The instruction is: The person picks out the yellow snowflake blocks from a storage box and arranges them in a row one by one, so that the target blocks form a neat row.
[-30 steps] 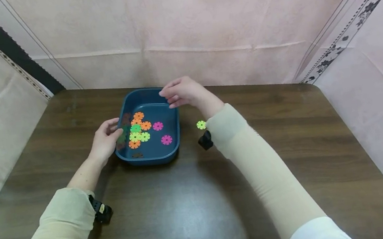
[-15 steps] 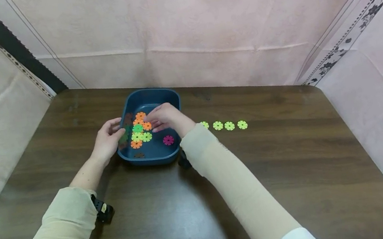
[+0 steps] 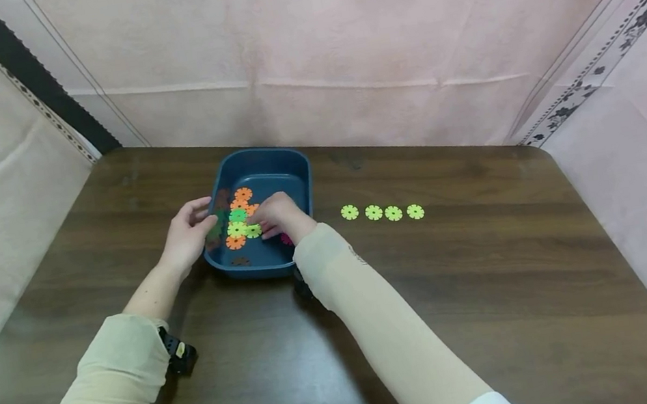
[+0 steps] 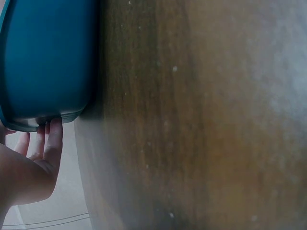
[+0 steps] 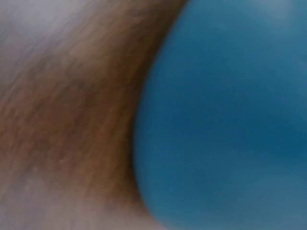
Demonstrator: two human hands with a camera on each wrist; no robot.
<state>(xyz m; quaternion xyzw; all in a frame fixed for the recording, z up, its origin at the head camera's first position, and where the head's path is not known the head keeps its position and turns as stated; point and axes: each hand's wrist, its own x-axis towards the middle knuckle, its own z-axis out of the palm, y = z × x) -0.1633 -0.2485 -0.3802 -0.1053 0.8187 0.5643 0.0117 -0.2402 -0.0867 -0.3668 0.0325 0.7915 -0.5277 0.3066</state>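
A deep blue rectangular plastic tub (image 3: 262,174) stands on the table and holds several flat, notched flower-shaped discs. My left hand (image 3: 186,233) grips its left wall, thumb over the rim and fingers along the outside; the left wrist view shows those fingers (image 4: 53,141) against the tub. My right hand (image 3: 281,216) reaches inside, fingertips right at a yellow-green disc (image 3: 253,231); I cannot tell whether they pinch it. Beside it lie a green disc (image 3: 237,215), another yellow-green one and orange discs (image 3: 236,242). A pink disc (image 3: 286,240) is mostly hidden under the right hand.
Right of the tub, several yellow-green discs (image 3: 393,213) lie spaced in a row on the brown wooden table (image 3: 497,288). Pale cloth (image 3: 350,39) hangs behind the table and along both sides. The tub's wall (image 5: 220,120) fills much of the blurred right wrist view.
My right hand has moved from above the tub's right rim down into it, then toward the yellow-green discs, uncovering the row on the table. The left hand keeps its grip.
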